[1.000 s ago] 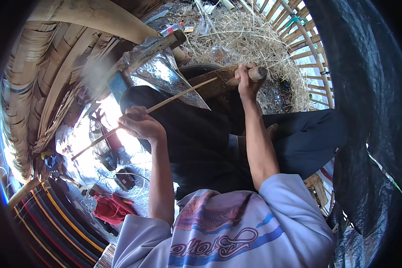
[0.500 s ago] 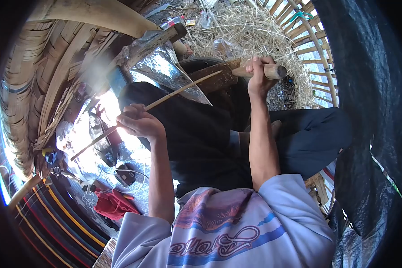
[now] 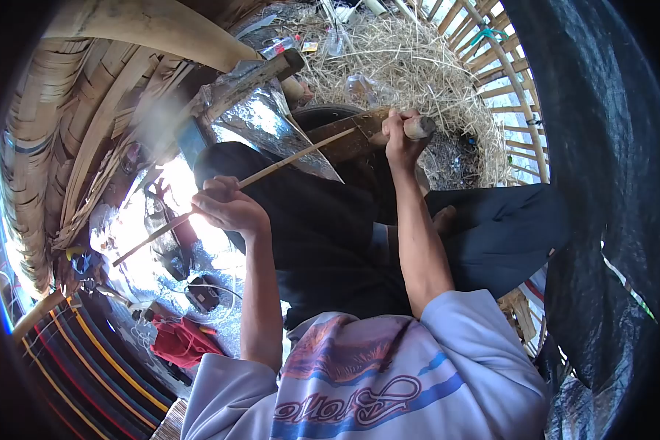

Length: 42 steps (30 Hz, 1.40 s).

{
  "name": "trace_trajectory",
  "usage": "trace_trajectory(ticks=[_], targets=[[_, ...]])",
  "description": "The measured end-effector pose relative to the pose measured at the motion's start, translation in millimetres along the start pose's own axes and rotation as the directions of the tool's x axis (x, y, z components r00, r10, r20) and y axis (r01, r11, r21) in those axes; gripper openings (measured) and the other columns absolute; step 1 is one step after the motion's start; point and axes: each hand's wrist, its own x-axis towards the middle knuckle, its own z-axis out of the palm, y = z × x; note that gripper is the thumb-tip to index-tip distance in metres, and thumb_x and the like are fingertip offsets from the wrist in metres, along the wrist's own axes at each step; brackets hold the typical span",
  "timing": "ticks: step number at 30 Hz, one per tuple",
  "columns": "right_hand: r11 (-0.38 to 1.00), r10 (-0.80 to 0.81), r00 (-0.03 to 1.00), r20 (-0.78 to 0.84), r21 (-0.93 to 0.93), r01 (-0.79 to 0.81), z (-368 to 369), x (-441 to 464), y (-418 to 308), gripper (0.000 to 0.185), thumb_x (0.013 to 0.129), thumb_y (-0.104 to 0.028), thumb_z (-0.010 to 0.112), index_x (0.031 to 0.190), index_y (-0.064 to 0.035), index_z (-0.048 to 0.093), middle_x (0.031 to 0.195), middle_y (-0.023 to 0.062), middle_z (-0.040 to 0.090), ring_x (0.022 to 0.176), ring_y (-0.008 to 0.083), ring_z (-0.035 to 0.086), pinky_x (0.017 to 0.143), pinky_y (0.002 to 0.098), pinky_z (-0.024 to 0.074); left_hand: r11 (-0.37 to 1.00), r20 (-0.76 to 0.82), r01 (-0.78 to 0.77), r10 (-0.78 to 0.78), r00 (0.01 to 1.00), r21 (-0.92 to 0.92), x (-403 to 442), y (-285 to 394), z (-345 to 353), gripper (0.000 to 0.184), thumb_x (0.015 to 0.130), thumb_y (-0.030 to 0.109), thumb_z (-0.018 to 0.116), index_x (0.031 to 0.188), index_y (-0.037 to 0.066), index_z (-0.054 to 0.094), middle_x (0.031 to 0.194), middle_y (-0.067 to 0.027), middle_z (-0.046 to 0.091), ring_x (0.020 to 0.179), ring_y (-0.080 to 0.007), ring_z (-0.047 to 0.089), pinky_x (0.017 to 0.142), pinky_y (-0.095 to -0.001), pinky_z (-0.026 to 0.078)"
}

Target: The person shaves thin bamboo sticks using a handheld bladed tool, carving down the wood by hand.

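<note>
My left hand (image 3: 231,207) is closed around a thin bamboo stick (image 3: 293,156), which slants from the lower left up to the right across my dark trousers. My right hand (image 3: 405,139) grips a thick, round wooden handle (image 3: 419,127), its butt end turned towards me. What the handle belongs to is mostly hidden, and I cannot make out a blade. Close to the stick's upper tip lies a brown wooden block (image 3: 341,144). Whether the tip touches the block, I cannot tell.
Dry straw (image 3: 418,81) covers the ground ahead, beside a slatted bamboo wall (image 3: 502,110). A dark plastic sheet (image 3: 601,183) hangs on the right. Woven bamboo (image 3: 59,132) stands at the left, above a red cloth (image 3: 183,341) and a black adapter (image 3: 202,293).
My right hand has moved left, bringing the wooden handle with it, and the handle now points more towards me. The left hand and the stick have barely shifted.
</note>
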Motion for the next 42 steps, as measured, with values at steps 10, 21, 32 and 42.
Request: trace_trajectory(ticks=[10,21,32,42], targets=[[0.986,-0.033,0.998,0.048,-0.162,0.040,-2,-10,2,0.020,0.079,-0.005,0.062,0.064,-0.0016,0.050,0.055,0.0007,0.050,0.051,0.0073,0.047,0.049,0.0262,0.0377,1.000,0.007,0.017,-0.017,1.000,-0.007,-2,-1,-10,0.031,0.100,0.025,0.032,0.074,0.010,0.025,0.054,-0.0002,0.024,0.049,-0.0116,0.031,0.048,-0.0264,0.029],[0.944,-0.091,0.988,0.124,-0.305,0.126,-3,-17,3,0.020,0.076,-0.006,0.064,0.061,-0.0027,0.051,0.054,0.0032,0.051,0.050,0.0095,0.048,0.050,0.0269,0.0394,0.999,0.065,0.027,-0.025,0.998,-0.031,1,-8,-20,0.029,0.098,0.032,0.038,0.082,0.008,0.035,0.062,-0.0036,0.040,0.056,-0.0153,0.044,0.055,-0.0294,0.038],[0.967,-0.094,0.991,0.091,-0.227,0.112,-12,-12,18,0.021,0.078,-0.006,0.061,0.060,-0.0034,0.050,0.052,0.0017,0.050,0.046,0.0093,0.048,0.046,0.0261,0.0381,0.997,0.016,-0.044,0.043,0.999,0.070,-4,-1,-6,0.031,0.101,0.028,0.030,0.076,0.009,0.029,0.054,-0.0016,0.028,0.048,-0.0124,0.034,0.046,-0.0249,0.031],[0.993,-0.025,0.996,0.080,-0.116,0.034,-9,-7,16,0.022,0.080,-0.003,0.060,0.061,-0.0028,0.049,0.054,0.0039,0.053,0.048,0.0112,0.052,0.046,0.0260,0.0409,0.999,0.004,-0.016,0.016,1.000,0.045,-6,1,-8,0.034,0.101,0.029,0.030,0.074,0.008,0.029,0.053,-0.0022,0.029,0.048,-0.0127,0.034,0.046,-0.0255,0.033]])
